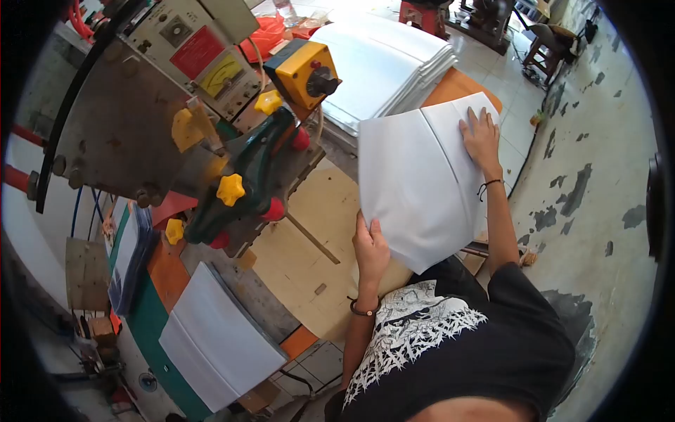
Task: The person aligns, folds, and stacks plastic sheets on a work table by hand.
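Observation:
A large white sheet [411,186], which looks like plastic or thin card with a long crease across it, is tilted in front of my body. At its lower left edge my left hand [371,247] grips it, thumb on the upper face and the other fingers partly hidden. My right hand [482,141] lies flat on the sheet's upper right part, fingers spread. Behind the sheet is a stack of similar white sheets [380,60]. A pale board [309,246] of the machine lies to the left of my left hand.
A machine with a dark green clamp arm [246,176], yellow knobs [230,190] and a yellow switch box [306,74] stands on the left. More creased white sheets [221,341] lie on a green-topped table [151,330]. A peeling wall [583,190] runs along the right.

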{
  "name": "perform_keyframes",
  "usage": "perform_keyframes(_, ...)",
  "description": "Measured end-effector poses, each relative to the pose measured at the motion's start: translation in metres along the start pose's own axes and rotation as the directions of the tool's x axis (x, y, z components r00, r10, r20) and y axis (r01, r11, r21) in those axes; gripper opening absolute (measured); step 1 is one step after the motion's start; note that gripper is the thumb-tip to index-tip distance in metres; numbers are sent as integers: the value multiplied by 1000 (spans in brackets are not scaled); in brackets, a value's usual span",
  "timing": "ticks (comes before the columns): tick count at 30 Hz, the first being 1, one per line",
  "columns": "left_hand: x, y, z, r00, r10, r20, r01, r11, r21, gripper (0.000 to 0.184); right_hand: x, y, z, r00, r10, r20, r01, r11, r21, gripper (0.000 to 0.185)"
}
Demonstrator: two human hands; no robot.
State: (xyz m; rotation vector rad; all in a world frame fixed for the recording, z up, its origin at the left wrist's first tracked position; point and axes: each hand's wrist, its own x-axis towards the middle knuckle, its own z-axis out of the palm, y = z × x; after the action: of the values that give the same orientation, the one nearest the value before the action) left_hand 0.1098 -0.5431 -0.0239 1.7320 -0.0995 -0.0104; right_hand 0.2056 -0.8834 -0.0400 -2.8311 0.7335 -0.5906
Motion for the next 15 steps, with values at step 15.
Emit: perform_keyframes(15, -31, 37, -21, 838, 372, 398, -334, 928, -165, 42, -138, 132, 95, 857, -50, 512, -514, -38, 857, 77)
